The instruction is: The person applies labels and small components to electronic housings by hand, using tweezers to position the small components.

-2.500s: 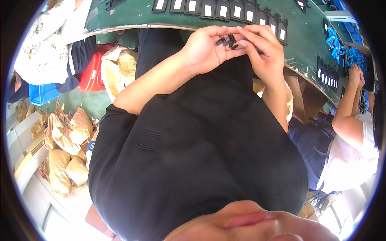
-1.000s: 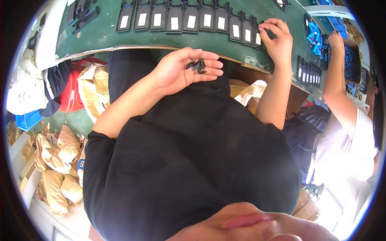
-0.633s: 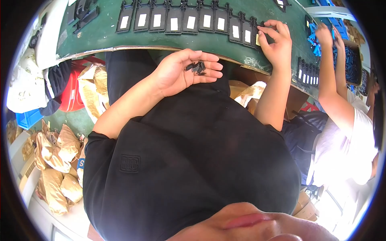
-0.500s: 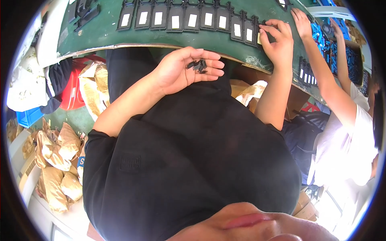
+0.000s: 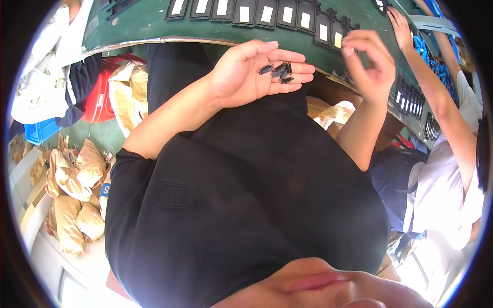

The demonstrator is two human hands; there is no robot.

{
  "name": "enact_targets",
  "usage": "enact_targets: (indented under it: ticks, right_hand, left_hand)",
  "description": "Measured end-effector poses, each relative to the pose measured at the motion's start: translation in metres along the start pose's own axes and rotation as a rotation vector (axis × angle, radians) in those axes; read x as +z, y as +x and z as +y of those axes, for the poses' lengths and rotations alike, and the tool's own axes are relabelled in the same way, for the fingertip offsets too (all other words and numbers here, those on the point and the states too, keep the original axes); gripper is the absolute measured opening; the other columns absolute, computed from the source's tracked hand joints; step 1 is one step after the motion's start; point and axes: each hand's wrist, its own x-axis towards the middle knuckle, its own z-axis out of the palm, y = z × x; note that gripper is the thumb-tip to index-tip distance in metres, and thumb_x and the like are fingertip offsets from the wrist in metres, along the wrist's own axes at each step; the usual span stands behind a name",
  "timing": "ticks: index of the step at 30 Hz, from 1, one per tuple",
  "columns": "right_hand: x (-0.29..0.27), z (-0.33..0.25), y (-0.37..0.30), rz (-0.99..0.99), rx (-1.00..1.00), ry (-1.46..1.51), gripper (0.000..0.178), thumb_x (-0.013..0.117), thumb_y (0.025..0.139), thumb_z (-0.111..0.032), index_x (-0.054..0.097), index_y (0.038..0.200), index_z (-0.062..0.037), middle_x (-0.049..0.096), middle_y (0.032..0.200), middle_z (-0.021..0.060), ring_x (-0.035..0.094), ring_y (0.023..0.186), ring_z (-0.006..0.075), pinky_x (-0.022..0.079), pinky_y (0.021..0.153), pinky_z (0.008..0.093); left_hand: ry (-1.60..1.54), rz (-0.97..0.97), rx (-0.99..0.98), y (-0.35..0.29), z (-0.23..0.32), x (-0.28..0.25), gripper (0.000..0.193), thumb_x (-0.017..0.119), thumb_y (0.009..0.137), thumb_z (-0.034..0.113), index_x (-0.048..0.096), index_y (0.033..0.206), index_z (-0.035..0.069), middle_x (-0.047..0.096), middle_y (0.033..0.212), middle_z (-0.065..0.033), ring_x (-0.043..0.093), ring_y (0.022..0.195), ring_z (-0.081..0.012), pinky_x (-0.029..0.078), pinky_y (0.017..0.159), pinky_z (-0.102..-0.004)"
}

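My left hand is palm up with its fingers stretched out, just in front of the table edge. Several small black plastic parts lie loose on its fingers. My right hand is raised at the table edge, thumb and forefinger curved toward each other. Motion blurs it, and whether anything is between the fingertips cannot be made out. Just beyond it stands the right end of a row of flat black plastic casings, each with a white or pale yellow label. The right hand appears apart from the last casings.
The casings lie on a green table. At the right, a co-worker's arm reaches over the table beside more labelled casings and blue parts. Brown paper bags and a red container stand on the left.
My right hand has drawn back from the last casings, toward me and to the right in the view. The small parts on my left hand have spread apart slightly. The whole view has shifted.
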Motion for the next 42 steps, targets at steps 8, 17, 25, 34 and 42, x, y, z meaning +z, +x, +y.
enact_targets:
  ticks: [8, 17, 25, 34, 42]
  right_hand:
    - [0.063, -0.049, -0.005, -0.08, 0.039, -0.172, 0.018, 0.083, 0.071, -0.005, 0.071, 0.084, -0.0063, 0.066, 0.102, 0.0034, 0.06, 0.084, 0.0238, 0.049, 0.076, 0.0375]
    - [0.078, -0.056, -0.001, -0.064, 0.133, -0.189, 0.012, 0.081, 0.074, -0.006, 0.071, 0.08, -0.0071, 0.068, 0.101, -0.0003, 0.065, 0.088, 0.0221, 0.046, 0.084, 0.0395]
    - [0.044, -0.031, 0.011, 0.096, -0.011, -0.083, 0.014, 0.081, 0.077, -0.001, 0.073, 0.088, -0.0039, 0.071, 0.105, 0.0067, 0.068, 0.094, 0.0196, 0.053, 0.08, 0.0304]
    - [-0.014, 0.002, 0.034, 0.063, -0.045, -0.596, 0.017, 0.078, 0.073, 0.001, 0.066, 0.084, -0.0029, 0.065, 0.111, 0.0124, 0.06, 0.108, 0.0324, 0.046, 0.097, 0.0413]
    - [-0.009, 0.01, 0.036, -0.043, -0.076, -0.619, 0.016, 0.08, 0.072, -0.002, 0.068, 0.082, -0.0034, 0.065, 0.113, 0.0122, 0.06, 0.107, 0.0345, 0.049, 0.093, 0.0427]
  left_hand:
    - [0.007, 0.017, 0.106, -0.002, -0.004, 0.003, 0.068, 0.042, 0.106, 0.041, 0.044, 0.148, -0.012, 0.057, 0.143, -0.0236, 0.055, 0.137, -0.0308, 0.04, 0.119, -0.0455]
    - [0.117, 0.004, 0.205, -0.003, -0.005, 0.001, 0.057, 0.045, 0.105, 0.033, 0.051, 0.143, -0.01, 0.059, 0.139, -0.0193, 0.057, 0.129, -0.0267, 0.043, 0.114, -0.0435]
    - [0.11, 0.048, 0.173, -0.005, 0.0, 0.008, 0.066, 0.041, 0.106, 0.037, 0.042, 0.147, -0.015, 0.049, 0.15, -0.0314, 0.047, 0.144, -0.0398, 0.038, 0.121, -0.0464]
    - [0.135, -0.001, 0.109, -0.002, 0.0, 0.001, 0.062, 0.041, 0.107, 0.036, 0.047, 0.142, -0.015, 0.051, 0.146, -0.0348, 0.052, 0.138, -0.0435, 0.041, 0.118, -0.0487]
    - [0.145, 0.025, 0.065, -0.001, 0.0, -0.002, 0.06, 0.041, 0.107, 0.037, 0.052, 0.138, -0.013, 0.057, 0.14, -0.0336, 0.057, 0.134, -0.0434, 0.044, 0.116, -0.0489]
